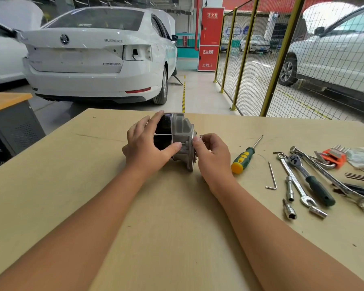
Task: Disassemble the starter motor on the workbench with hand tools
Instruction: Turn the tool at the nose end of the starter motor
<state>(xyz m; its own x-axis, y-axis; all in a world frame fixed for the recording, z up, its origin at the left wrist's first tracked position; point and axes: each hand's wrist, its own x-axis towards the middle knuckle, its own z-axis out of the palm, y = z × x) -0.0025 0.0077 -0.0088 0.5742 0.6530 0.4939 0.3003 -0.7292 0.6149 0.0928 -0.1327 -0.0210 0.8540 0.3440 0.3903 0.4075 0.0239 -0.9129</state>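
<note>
The starter motor (178, 131), with a black body and a grey metal end housing, lies on its side at the middle of the wooden workbench (93, 185). My left hand (147, 143) grips its black body, fingers over the top and thumb against the housing. My right hand (211, 152) is at the housing's right face, thumb and fingers pinching a small metal part there. That part is mostly hidden by my fingers.
Hand tools lie to the right: a green and yellow screwdriver (245, 156), a loose hex key (272, 177), a ratchet (311, 181), spanners (296, 181), sockets (289, 211) and an orange hex key set (334, 155). White cars and a yellow mesh fence stand beyond the bench.
</note>
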